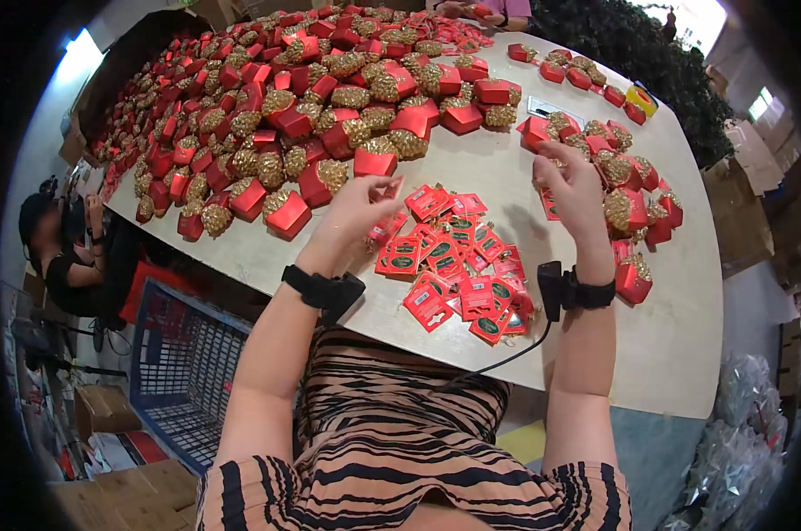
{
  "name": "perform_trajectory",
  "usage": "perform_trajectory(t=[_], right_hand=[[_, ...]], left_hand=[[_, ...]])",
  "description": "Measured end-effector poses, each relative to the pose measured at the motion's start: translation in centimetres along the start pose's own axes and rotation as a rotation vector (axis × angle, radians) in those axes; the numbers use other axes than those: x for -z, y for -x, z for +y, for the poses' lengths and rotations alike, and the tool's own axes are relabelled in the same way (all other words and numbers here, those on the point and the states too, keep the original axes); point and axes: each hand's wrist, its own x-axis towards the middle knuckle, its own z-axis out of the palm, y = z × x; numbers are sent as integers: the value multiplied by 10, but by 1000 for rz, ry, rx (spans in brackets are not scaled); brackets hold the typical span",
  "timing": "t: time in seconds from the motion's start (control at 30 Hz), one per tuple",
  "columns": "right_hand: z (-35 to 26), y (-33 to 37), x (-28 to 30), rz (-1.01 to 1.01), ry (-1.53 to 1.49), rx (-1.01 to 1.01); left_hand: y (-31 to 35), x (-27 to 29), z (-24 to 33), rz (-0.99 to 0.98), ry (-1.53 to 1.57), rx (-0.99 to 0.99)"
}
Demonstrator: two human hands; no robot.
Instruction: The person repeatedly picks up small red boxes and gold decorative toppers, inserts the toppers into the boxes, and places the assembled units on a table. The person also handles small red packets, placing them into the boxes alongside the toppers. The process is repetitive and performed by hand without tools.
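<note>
My left hand (362, 211) is closed in a pinch at the left edge of a heap of red tag cards (445, 257). A thin reddish edge, like that of a card, shows at its fingertips. The cards carry dark oval labels, and some have gold cords. My right hand (577, 186) has its fingers curled together beside a group of gold pinecone ornaments with red box-like ends (626, 208). A red card (550, 204) shows just under its fingers; what they grip is mostly hidden. Both wrists wear black bands, and a cable runs from the right one.
A large mound of similar ornaments (330, 106) covers the table's (675, 354) left and far side. More ornaments (577, 71) lie far right, near a yellow tape roll (641, 100). A blue basket (184, 372) stands left below the edge. Another person (64, 248) sits left; another's hands (462, 11) work at the far end.
</note>
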Motion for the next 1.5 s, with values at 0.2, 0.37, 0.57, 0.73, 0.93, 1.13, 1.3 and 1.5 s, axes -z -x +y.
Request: perform_trajectory(t=[0.2, 0.37, 0.57, 0.73, 0.93, 1.13, 1.3, 1.5], right_hand=[[-40, 27, -61, -395, -444, -107], [-52, 46, -86, -365, -784, -199], [-28, 41, -88, -336, -719, -132], [-36, 38, -86, -244, -557, -125], [-50, 42, -61, -124, -195, -1], [-72, 47, -74, -80, -493, 177], [-70, 40, -78, 33, -435, 339], [-75, 44, -65, 241, -52, 485]], left_hand=[[16, 8, 65, 11, 703, 27], [21, -16, 89, -12, 815, -22], [17, -26, 95, -32, 601, -163], [14, -21, 92, 51, 565, -168], [21, -32, 118, 184, 651, 41], [10, -28, 62, 151, 850, 110], [8, -32, 62, 173, 677, 91], [19, -38, 102, 264, 219, -407]])
